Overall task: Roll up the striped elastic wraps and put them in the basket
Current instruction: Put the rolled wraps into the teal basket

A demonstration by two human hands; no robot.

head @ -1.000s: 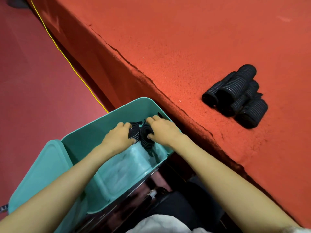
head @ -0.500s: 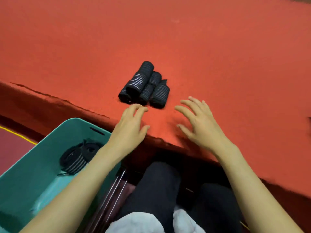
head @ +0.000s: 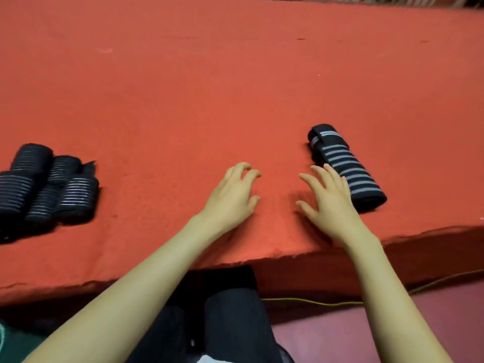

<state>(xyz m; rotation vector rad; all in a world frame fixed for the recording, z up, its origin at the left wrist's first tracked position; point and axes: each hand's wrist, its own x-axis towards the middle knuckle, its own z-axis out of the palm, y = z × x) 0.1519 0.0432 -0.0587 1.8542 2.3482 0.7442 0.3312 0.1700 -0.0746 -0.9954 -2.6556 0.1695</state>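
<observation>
No readable text, label, number or sign shows anywhere.

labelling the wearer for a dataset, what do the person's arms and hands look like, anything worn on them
The left forearm and right forearm are bare, with no sleeve in view. The left hand and right hand wear no gloves; no ring, watch, bracelet or marking shows on the sides visible.

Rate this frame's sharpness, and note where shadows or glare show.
Head view: the pile of rolled wraps at the left is smeared by motion blur, while the single wrap at the right shows readable stripes. Also in the head view, the left hand and right hand throw soft shadows on the red cloth, with no glare anywhere.
</observation>
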